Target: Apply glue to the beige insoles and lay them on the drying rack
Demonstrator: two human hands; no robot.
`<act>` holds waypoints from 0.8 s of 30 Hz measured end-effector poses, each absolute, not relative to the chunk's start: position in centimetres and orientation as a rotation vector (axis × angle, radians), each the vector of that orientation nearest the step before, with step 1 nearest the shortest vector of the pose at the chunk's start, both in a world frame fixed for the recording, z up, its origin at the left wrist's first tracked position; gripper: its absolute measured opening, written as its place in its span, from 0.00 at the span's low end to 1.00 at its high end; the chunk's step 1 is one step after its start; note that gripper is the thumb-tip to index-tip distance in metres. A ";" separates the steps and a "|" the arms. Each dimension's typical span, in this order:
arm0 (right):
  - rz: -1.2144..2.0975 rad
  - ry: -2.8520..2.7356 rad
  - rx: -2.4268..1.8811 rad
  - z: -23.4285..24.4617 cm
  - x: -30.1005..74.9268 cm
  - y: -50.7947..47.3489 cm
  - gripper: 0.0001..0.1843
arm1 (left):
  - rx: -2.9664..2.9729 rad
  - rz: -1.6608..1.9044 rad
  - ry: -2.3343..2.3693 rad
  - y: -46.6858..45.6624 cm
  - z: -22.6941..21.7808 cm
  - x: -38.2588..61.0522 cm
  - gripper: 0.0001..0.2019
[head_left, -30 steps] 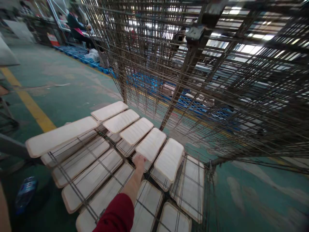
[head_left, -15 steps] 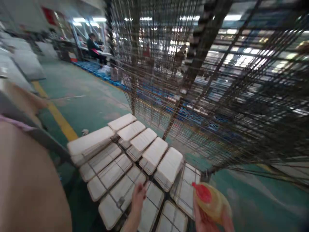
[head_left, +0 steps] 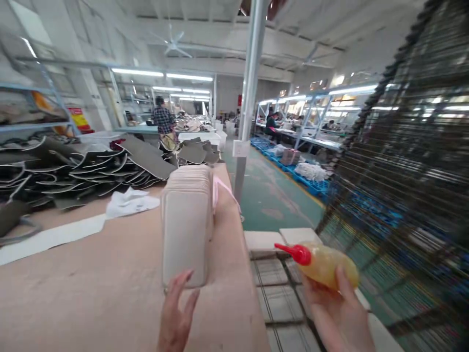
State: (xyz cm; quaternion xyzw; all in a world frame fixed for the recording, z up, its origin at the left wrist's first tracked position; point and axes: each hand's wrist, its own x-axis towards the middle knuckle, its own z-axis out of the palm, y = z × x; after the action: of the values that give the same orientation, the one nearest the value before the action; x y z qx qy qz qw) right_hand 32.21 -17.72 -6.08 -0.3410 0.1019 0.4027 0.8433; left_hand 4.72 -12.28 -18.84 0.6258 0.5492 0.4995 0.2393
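My right hand (head_left: 339,308) is wrapped round a squeeze bottle (head_left: 326,264) of yellowish liquid. Its red nozzle points left. On the tabletop (head_left: 110,293), my left hand (head_left: 178,308) reaches to the near end of a fanned stack of pale rounded rectangular panels (head_left: 185,230). Its thumb and fingers are apart; whether the fingertips touch the front panel, I cannot tell. Below the bottle, similar pale panels (head_left: 278,303) lie on a wire rack to the right of the table.
A heap of dark grey sheets (head_left: 84,166) covers the table's far left, with a white cloth (head_left: 130,201) in front. A metal post (head_left: 249,98) rises beyond the table's corner. Tall wire racking (head_left: 410,161) stands at right. Co-workers (head_left: 163,120) are farther off.
The view has swung left and up from the wire rack to the table. My left hand has gone from above the rack to the panel stack. The bottle stays in my right hand.
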 end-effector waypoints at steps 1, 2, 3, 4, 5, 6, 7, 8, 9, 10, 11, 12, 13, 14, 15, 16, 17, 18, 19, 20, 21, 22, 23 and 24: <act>0.881 0.167 -0.712 -5.9 30.7 -15.6 0.20 | 1.723 1.460 1.595 -9.4 -17.9 2.7 0.20; 0.901 0.125 -0.710 -5.8 29.3 -13.5 0.22 | 1.719 1.534 1.675 -6.4 -17.1 1.0 0.21; 0.918 0.093 -0.717 -5.6 27.9 -11.5 0.23 | 1.705 1.587 1.749 -3.6 -16.5 -0.4 0.23; 0.935 0.067 -0.729 -5.4 26.6 -9.6 0.23 | 1.692 1.622 1.809 -1.1 -16.0 -1.4 0.26; 0.948 0.035 -0.736 -5.2 25.4 -7.8 0.24 | 1.685 1.638 1.846 1.1 -15.7 -2.2 0.27; 0.957 0.005 -0.742 -5.0 24.2 -6.2 0.25 | 1.688 1.645 1.863 2.9 -15.5 -2.7 0.28; 0.966 -0.024 -0.743 -4.8 23.2 -4.6 0.25 | 1.703 1.649 1.860 4.2 -15.3 -3.0 0.28; 0.973 -0.053 -0.741 -4.7 22.1 -3.3 0.25 | 1.726 1.655 1.844 4.9 -15.3 -3.2 0.27; 0.977 -0.082 -0.738 -4.6 21.2 -2.0 0.26 | 1.748 1.667 1.826 5.3 -15.3 -3.2 0.25; 0.977 -0.110 -0.738 -4.6 20.3 -1.0 0.26 | 1.763 1.684 1.811 5.2 -15.4 -3.1 0.23; 0.971 -0.137 -0.746 -4.6 19.6 -0.1 0.27 | 1.769 1.704 1.799 4.9 -15.5 -3.0 0.21; 0.956 -0.166 -0.760 -4.7 19.0 0.6 0.28 | 1.766 1.723 1.784 4.4 -15.7 -2.8 0.19; 0.928 -0.200 -0.775 -5.0 18.6 1.1 0.30 | 1.761 1.738 1.761 3.9 -15.8 -2.6 0.18; 0.886 -0.242 -0.792 -5.3 18.3 1.5 0.31 | 1.753 1.748 1.735 3.3 -16.0 -2.4 0.18; 0.836 -0.288 -0.809 -5.9 18.2 1.7 0.32 | 1.746 1.756 1.705 2.9 -16.1 -2.3 0.17; 0.785 -0.332 -0.825 -6.6 18.2 1.8 0.32 | 1.742 1.763 1.677 2.6 -16.2 -2.1 0.17; 0.745 -0.367 -0.841 -7.5 18.4 1.8 0.32 | 1.731 1.768 1.659 2.4 -16.2 -2.0 0.17; 0.726 -0.391 -0.855 -8.6 18.6 1.6 0.32 | 1.711 1.768 1.652 2.4 -16.3 -1.9 0.17; 0.724 -0.404 -0.869 -9.8 18.9 1.4 0.32 | 1.680 1.765 1.656 2.4 -16.3 -1.8 0.16; 0.741 -0.403 -0.880 -11.2 19.2 1.0 0.32 | 1.639 1.756 1.662 2.5 -16.3 -1.7 0.15; 0.772 -0.401 -0.888 -12.7 19.4 0.6 0.33 | 1.594 1.740 1.669 2.6 -16.3 -1.7 0.14; 0.798 -0.394 -0.895 -14.1 19.5 0.0 0.34 | 1.548 1.717 1.677 2.7 -16.2 -1.6 0.13; 0.831 -0.377 -0.911 -15.5 19.5 -0.6 0.33 | 1.507 1.694 1.684 2.7 -16.1 -1.6 0.12; 0.848 -0.354 -0.928 -16.8 19.4 -1.3 0.32 | 1.471 1.672 1.686 2.7 -16.0 -1.5 0.12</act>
State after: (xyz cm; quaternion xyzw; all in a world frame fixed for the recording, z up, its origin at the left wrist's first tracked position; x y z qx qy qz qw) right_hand 19.35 -1.33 -16.77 -0.4318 -0.1648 0.3946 0.7941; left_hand -1.53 2.70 -15.97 0.5186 0.5946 0.5895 0.1732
